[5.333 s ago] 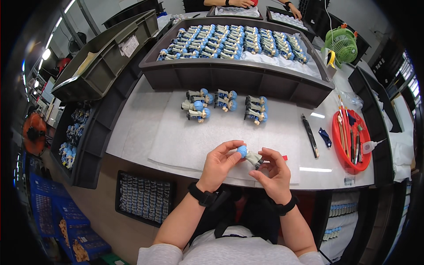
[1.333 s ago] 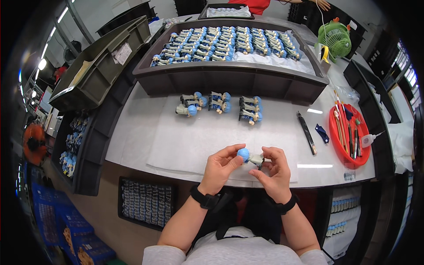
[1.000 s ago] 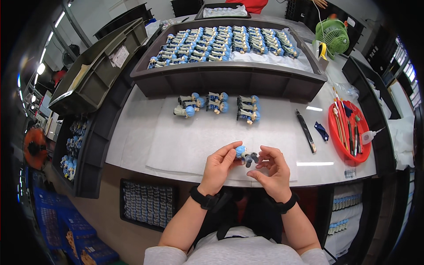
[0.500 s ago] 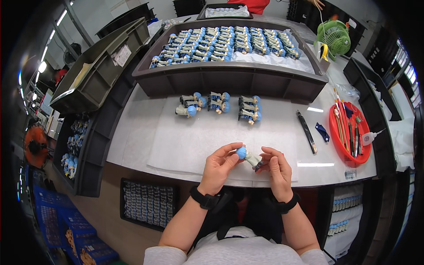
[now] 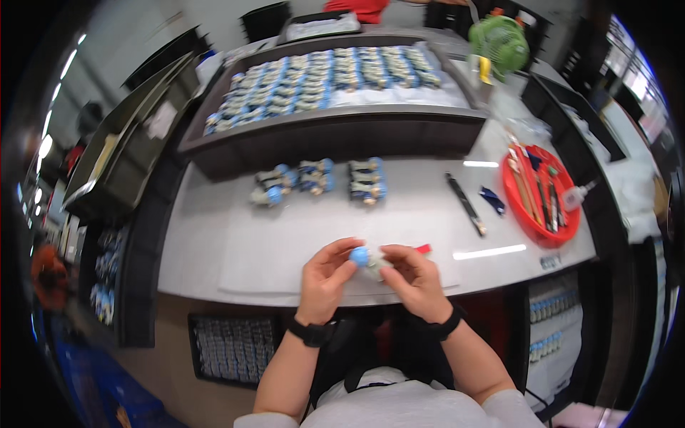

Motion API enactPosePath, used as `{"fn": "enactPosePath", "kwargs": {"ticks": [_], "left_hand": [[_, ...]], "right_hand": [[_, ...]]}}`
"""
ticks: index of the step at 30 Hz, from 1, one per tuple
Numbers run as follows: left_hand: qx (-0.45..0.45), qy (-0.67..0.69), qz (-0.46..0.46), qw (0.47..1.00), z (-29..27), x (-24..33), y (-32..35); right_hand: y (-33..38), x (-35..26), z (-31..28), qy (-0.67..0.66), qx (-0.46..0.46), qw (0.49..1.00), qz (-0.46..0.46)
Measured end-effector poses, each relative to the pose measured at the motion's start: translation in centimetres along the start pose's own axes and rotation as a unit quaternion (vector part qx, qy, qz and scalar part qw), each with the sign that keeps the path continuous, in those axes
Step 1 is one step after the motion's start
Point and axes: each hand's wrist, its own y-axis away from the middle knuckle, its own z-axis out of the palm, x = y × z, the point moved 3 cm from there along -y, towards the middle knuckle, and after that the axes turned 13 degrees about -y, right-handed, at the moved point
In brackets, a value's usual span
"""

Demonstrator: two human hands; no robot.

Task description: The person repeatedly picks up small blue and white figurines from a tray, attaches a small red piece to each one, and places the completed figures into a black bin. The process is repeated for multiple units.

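Held piece: one blue-haired figurine [image 5: 368,261], lifted clear over the near part of the white sheet [image 5: 285,242]. We find it between the two hands, head toward the left hand [image 5: 328,279], body toward the right hand [image 5: 419,282]. The left pinches the head between thumb and fingers; the right has thumb and fingers closed about the lower body. Motion blur and the right fingers obscure the feet, so we cannot tell which way the figurine faces. We judge the two-ended grip serves to steady it and keep the middle in sight.

Beyond the hands, three small groups [image 5: 367,180] of like figurines lie on the sheet, likely spaced to stay distinct. The grey tray [image 5: 335,139] behind carries packed rows [image 5: 278,82] on white lining, presumably against rubbing. To the right, the black pen-like tool [image 5: 466,205] and red dish [image 5: 539,237] of brushes [image 5: 526,189] sit, we think, for right-hand reach.
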Motion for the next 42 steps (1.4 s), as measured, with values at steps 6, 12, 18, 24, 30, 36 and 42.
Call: {"fn": "enactPosePath", "kwargs": {"ticks": [6,12,18,24,30,36,42], "left_hand": [[0.054,-0.021,-0.038,0.998,-0.4,-0.2,0.3],[0.03,-0.061,-0.022,0.997,-1.4,-0.8,0.2],[0.066,-0.078,-0.046,0.994,-0.1,0.0,0.1],[0.099,-0.102,-0.057,0.988,-0.4,0.2,0.2],[0.088,-0.108,-0.05,0.989,0.1,0.2,0.1],[0.138,-0.135,-0.031,0.981,-1.0,-0.1,0.9],[0.103,-0.126,-0.049,0.986,0.8,0.2,-0.3]], "right_hand": [[1.3,-4.2,-2.8,-0.027,-0.024,0.999,-0.024],[9.6,-10.1,-19.2,0.112,0.257,0.946,-0.164],[28.2,-10.3,-40.8,0.294,0.579,0.752,-0.117],[40.8,-6.2,-49.6,0.489,0.663,0.557,0.102],[43.7,-2.7,-53.4,0.46,0.687,0.544,0.146],[42.2,-1.0,-55.4,0.509,0.618,0.579,0.157],[47.0,-0.4,-60.6,0.549,0.587,0.587,0.1]]}}
